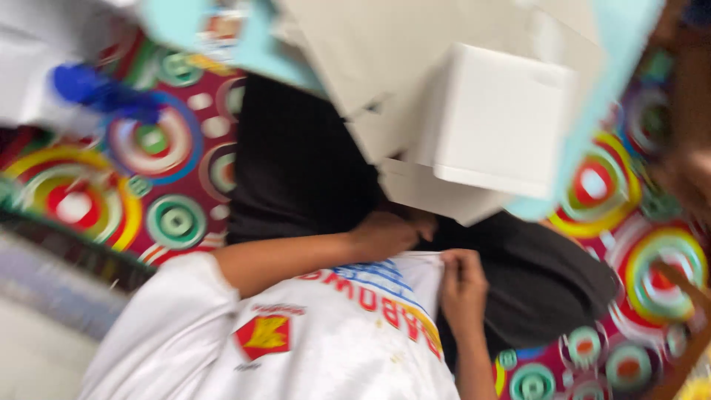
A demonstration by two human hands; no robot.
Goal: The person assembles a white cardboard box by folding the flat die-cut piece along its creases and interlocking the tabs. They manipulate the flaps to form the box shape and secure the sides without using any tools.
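Observation:
The picture is blurred by motion. I look down at a white printed shirt [333, 333] and black trousers [296, 163]. My right hand [463, 285] pinches the shirt's hem at its right corner. My left hand [389, 233] reaches in from the left on a bare forearm. Its fingers are curled at the hem, just under a stack of white cardboard boxes [496, 118]. Blur hides whether that hand grips the cloth or a box. The boxes rest over the trousers.
A mat with bright red, green and yellow circles [155, 185] lies underneath. Pale teal card edges [592, 96] frame the boxes. A blurred blue object [96, 89] lies at the upper left. A brown wooden piece [689, 333] shows at the right edge.

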